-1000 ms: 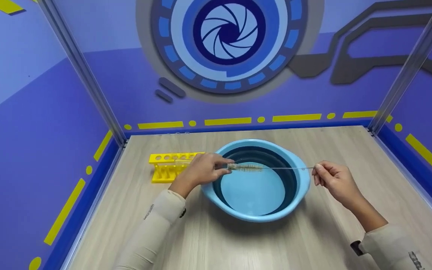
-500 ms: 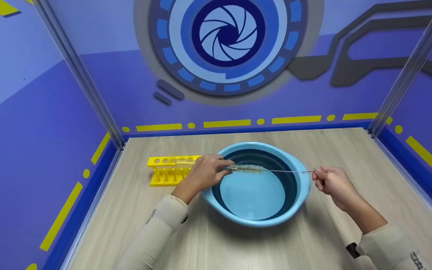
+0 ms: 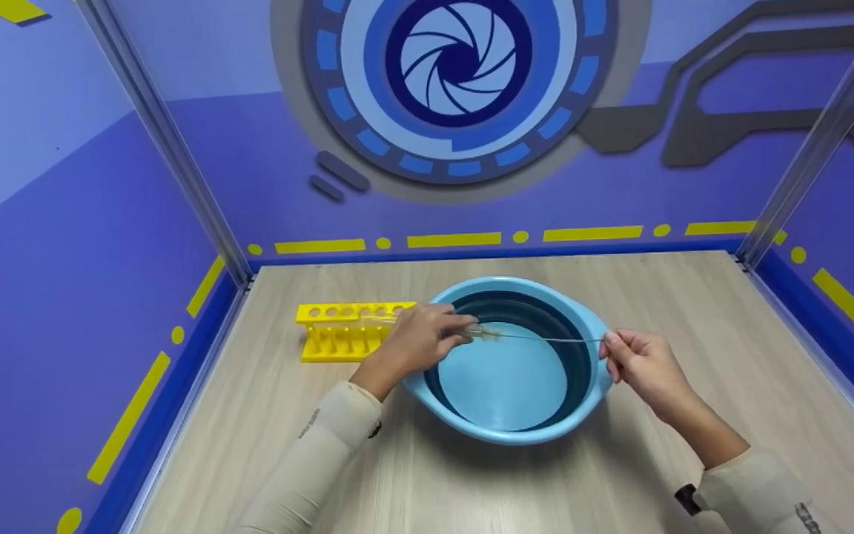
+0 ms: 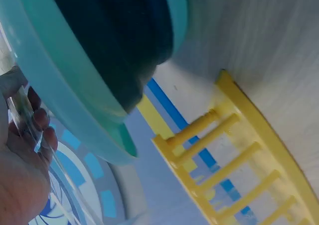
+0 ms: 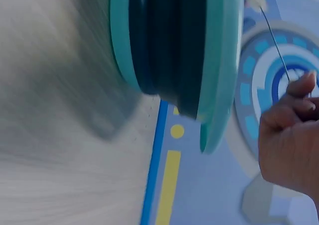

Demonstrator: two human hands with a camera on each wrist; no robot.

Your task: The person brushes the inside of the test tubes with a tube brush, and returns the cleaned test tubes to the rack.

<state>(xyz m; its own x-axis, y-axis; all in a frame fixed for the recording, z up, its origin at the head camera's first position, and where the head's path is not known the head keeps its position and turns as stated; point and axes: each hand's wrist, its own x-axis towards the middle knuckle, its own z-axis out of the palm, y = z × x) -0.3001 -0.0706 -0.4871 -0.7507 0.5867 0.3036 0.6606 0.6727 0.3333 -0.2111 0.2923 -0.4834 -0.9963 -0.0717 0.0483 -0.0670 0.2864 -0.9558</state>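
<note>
My left hand grips a clear glass test tube lying sideways over the left rim of a blue basin. The tube's mouth points right. Most of the bristles of a test tube brush are inside the tube, with a short tuft showing outside. My right hand pinches the end of the brush's thin wire handle above the basin's right rim. In the left wrist view, fingers curl round the tube. The right wrist view shows the wire running straight from the pinching fingers.
A yellow test tube rack stands left of the basin, partly behind my left hand. The wooden table is bounded by blue printed walls at the back and sides.
My right hand has moved left, pushing the brush deeper into the test tube, so fewer bristles show outside. The left hand still holds the tube, now slightly farther right.
</note>
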